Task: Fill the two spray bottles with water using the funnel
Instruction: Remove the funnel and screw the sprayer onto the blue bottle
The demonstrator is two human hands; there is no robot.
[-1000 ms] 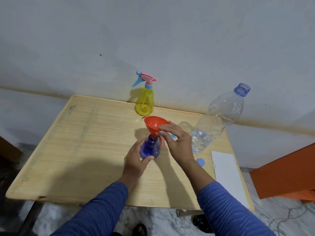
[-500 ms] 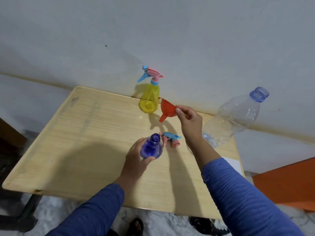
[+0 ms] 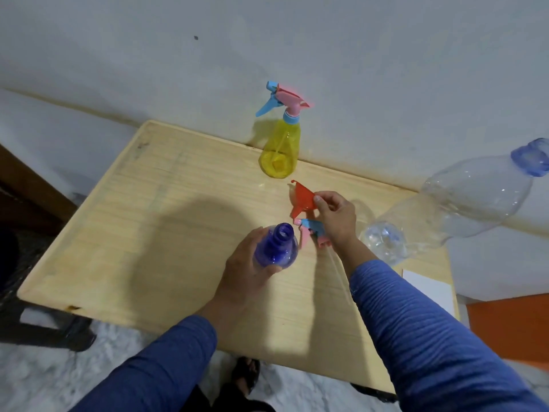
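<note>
My left hand (image 3: 248, 272) grips the blue spray bottle (image 3: 277, 248), which stands upright on the wooden table (image 3: 148, 233) with its neck uncapped. Its pink and blue spray head (image 3: 312, 233) lies on the table just right of it. My right hand (image 3: 337, 217) pinches the rim of the orange funnel (image 3: 303, 199), held tilted just above the spray head, spout pointing down-left. The yellow spray bottle (image 3: 280, 150), its spray head still on, stands at the table's back edge by the wall.
A large clear water bottle (image 3: 463, 203) with an open blue neck stands at the table's right, holding a little water. A white sheet (image 3: 430, 289) lies at the right edge. An orange object (image 3: 511, 328) sits beyond the table's right.
My right hand lifted the funnel out of the blue bottle's neck, carried it back-right, and now lowers it toward the loose spray head. My left hand stays on the blue bottle.
</note>
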